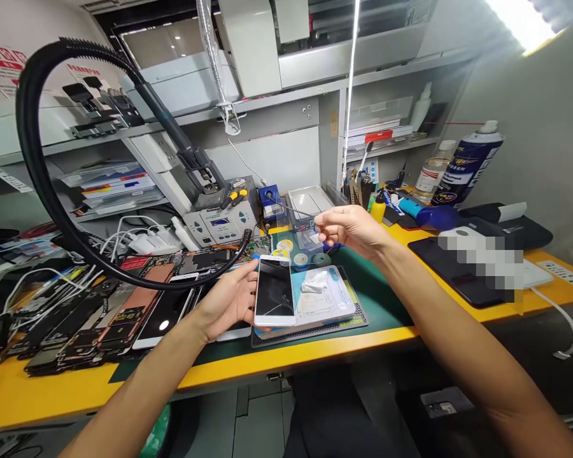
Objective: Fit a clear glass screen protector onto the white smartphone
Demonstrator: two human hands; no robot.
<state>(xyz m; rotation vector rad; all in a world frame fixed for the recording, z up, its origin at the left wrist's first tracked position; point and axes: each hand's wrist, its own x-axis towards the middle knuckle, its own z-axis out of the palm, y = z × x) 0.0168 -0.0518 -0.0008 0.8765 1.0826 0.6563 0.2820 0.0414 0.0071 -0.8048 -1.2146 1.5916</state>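
My left hand (229,298) grips the left edge of a white phone (274,291) with a cracked dark screen, holding it over the front of a dark work mat (315,327). My right hand (351,230) is raised above the back of the mat, fingers pinched on a thin clear sheet (300,230) that hangs over the phone. A white wipe (315,281) lies on a pale plate (337,299) on the mat beside the phone.
Several disassembled phones and boards (100,318) cover the left of the yellow bench (52,388). A black hose (33,159) arcs from a rework station (217,222). Bottles and a spray can (468,162) stand at the right, a dark tablet (458,273) below them.
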